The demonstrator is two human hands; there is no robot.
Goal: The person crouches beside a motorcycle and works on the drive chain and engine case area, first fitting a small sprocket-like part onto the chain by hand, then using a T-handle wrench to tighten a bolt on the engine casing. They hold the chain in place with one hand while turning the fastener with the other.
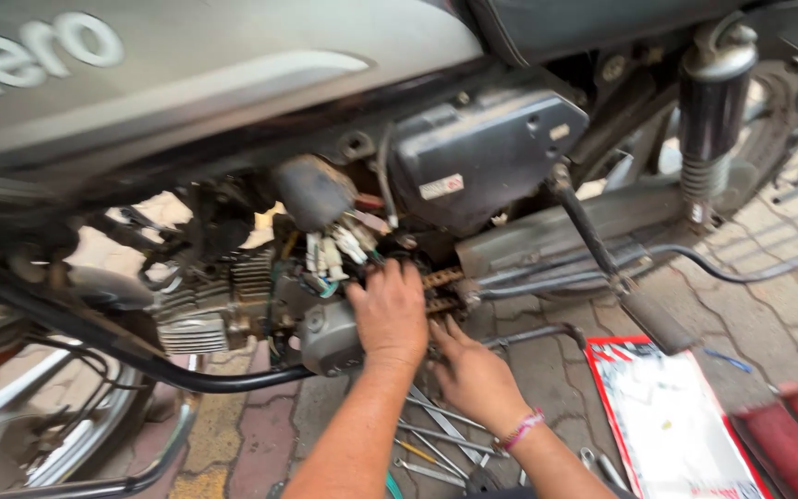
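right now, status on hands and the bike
Left hand pressed on engine cover. Right hand at drive chain. Wrenches on ground underneath.

The drive chain [440,278], rust-brown and greasy, runs level out of the motorcycle's engine side, its upper and lower strands bare and close together with no cover over them. The round grey engine casing [328,334] sits just left of it, dull and dusty, below a cluster of white wire connectors [334,251] hanging loose on coloured leads.
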